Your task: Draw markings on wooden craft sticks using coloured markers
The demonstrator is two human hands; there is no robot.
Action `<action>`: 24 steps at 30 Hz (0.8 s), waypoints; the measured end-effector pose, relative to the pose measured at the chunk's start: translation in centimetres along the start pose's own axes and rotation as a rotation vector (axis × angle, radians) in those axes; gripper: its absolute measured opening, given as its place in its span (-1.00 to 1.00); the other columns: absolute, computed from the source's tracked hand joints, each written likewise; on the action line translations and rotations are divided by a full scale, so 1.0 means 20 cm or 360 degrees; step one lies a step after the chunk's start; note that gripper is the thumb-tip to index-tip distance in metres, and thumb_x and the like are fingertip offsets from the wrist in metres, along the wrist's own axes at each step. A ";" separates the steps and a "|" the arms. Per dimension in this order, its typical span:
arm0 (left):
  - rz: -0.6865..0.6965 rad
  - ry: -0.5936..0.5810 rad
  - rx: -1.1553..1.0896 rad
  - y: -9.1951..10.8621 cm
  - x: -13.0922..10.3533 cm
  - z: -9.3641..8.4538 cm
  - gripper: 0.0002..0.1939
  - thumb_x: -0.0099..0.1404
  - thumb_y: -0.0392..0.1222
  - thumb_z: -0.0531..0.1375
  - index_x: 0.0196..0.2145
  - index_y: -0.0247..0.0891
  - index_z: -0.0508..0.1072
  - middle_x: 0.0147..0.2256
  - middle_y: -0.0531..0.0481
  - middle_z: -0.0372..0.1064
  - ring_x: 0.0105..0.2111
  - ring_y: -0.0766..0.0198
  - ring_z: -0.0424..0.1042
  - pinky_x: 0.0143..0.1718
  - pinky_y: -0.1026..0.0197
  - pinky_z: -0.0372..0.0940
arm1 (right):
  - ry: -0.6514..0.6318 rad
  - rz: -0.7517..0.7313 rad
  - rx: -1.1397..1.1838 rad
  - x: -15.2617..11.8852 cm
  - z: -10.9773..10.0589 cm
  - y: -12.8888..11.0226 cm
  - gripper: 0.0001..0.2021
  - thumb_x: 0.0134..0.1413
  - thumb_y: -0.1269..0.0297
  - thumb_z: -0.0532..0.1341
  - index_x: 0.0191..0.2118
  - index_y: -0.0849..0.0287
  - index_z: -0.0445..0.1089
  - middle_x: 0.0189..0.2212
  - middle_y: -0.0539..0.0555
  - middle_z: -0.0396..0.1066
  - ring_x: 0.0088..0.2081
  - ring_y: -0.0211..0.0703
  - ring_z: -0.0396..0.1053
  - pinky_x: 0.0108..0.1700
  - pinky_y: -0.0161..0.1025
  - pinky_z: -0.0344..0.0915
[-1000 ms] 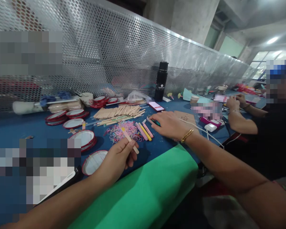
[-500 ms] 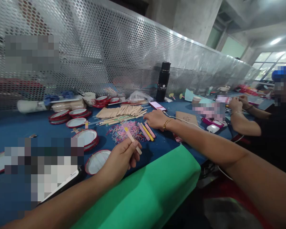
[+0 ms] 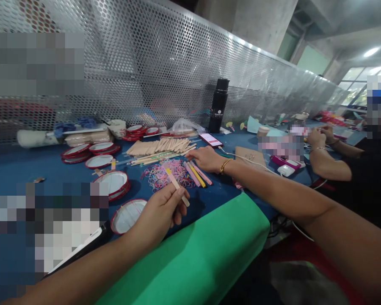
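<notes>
My left hand pinches a wooden craft stick between thumb and fingers. The stick slants up to the left, and its upper end is coloured pink and yellow. Just beyond it lies a loose heap of coloured rubber bands. My right hand, with a gold bracelet at the wrist, reaches over the table palm down. Its fingers stretch left past the near end of a spread of wooden sticks, above the rubber bands; I see nothing in them. Pink and yellow crayon-like sticks lie just below this hand.
Red-rimmed round white pieces stand in stacks on the left. A black bottle and a phone with a white cable are at the back by the perforated metal screen. Green cloth covers the near edge. A co-worker's hands are at right.
My right hand has shifted slightly left, its fingers reaching further out towards the wooden sticks. My left hand keeps hold of the craft stick. The view has tilted a little.
</notes>
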State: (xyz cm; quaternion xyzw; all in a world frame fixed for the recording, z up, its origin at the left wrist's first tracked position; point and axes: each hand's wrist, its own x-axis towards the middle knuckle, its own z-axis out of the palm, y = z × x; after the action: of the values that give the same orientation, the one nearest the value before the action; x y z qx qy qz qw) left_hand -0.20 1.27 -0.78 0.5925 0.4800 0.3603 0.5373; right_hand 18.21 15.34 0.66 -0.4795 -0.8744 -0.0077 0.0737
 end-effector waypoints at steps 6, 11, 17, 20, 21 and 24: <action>0.0013 0.0015 0.0001 0.00 -0.01 0.00 -0.72 0.30 0.01 0.06 -0.40 -0.23 0.37 -0.62 0.15 0.31 -0.71 0.45 0.21 -0.72 0.41 -0.02 | 0.0019 -0.0043 0.0033 -0.04 -0.05 0.00 -0.53 0.19 0.52 0.00 0.20 0.15 0.20 0.01 0.02 0.48 0.07 -0.26 0.36 0.03 -0.30 0.20; -0.0008 -0.0004 0.0007 0.00 -0.01 0.00 -0.70 0.32 0.03 0.05 -0.40 -0.23 0.37 -0.62 0.15 0.30 -0.70 0.45 0.21 -0.71 0.42 0.00 | 0.0114 0.0114 -0.0192 -0.13 -0.15 0.03 -0.71 0.22 0.33 0.06 -0.06 0.21 0.46 -0.04 0.16 0.49 0.04 -0.04 0.36 0.09 -0.16 0.16; 0.0022 0.0001 -0.0003 0.00 -0.01 -0.01 -0.67 0.33 0.06 0.04 -0.41 -0.23 0.37 -0.61 0.14 0.30 -0.68 0.46 0.21 -0.70 0.42 0.00 | 0.0048 0.0302 -0.0443 -0.22 -0.12 -0.02 -0.73 0.13 0.24 0.14 -0.30 0.30 0.54 -0.25 0.34 0.54 -0.11 0.13 0.45 -0.07 -0.08 0.28; 0.0038 0.0014 -0.0016 0.00 -0.01 -0.01 -0.67 0.33 0.06 0.04 -0.40 -0.22 0.37 -0.60 0.14 0.29 -0.67 0.45 0.21 -0.69 0.41 -0.01 | 0.0059 0.0337 -0.0490 -0.24 -0.08 -0.06 -0.74 0.11 0.28 0.16 -0.20 0.32 0.51 -0.18 0.37 0.52 -0.08 0.14 0.45 -0.08 -0.09 0.30; 0.0051 0.0021 -0.0021 0.00 -0.01 -0.01 -0.67 0.33 0.06 0.04 -0.40 -0.23 0.38 -0.59 0.14 0.29 -0.67 0.45 0.20 -0.69 0.40 -0.01 | 0.0072 0.0352 -0.0498 -0.24 -0.07 -0.07 -0.73 0.12 0.30 0.14 -0.16 0.33 0.49 -0.16 0.38 0.51 -0.08 0.14 0.45 -0.08 -0.09 0.30; 0.0128 0.0039 -0.0046 0.01 -0.02 -0.01 -0.68 0.32 0.04 0.07 -0.43 -0.24 0.40 -0.58 0.13 0.25 -0.63 0.43 0.17 -0.66 0.39 -0.02 | 0.0079 0.0401 -0.0502 -0.23 -0.06 -0.09 -0.72 0.15 0.36 0.09 -0.13 0.34 0.48 -0.14 0.39 0.50 -0.10 0.12 0.47 -0.12 -0.11 0.33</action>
State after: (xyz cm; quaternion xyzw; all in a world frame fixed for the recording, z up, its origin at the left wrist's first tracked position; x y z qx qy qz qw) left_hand -0.52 0.94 -0.59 0.5989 0.4571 0.3957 0.5251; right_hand 19.27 10.42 1.34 -0.5904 -0.7933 -0.1472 0.0196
